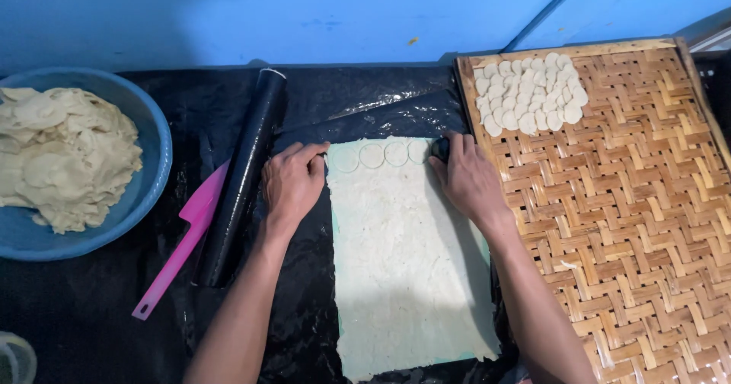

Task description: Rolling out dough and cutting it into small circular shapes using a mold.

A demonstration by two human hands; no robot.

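Pressing dough sheet [403, 262]: left hand [293, 182] open, flat; right hand [464, 178] closed over dark cutter [440, 149], mostly hidden.

A blue bowl [148, 136] of dough scraps [65, 155] sits far left. Beside it lie a pink scraper [183, 243] and a black roller [244, 174]. On the right, a woven tray [640, 224] carries cut rounds [529, 94] at its top corner.
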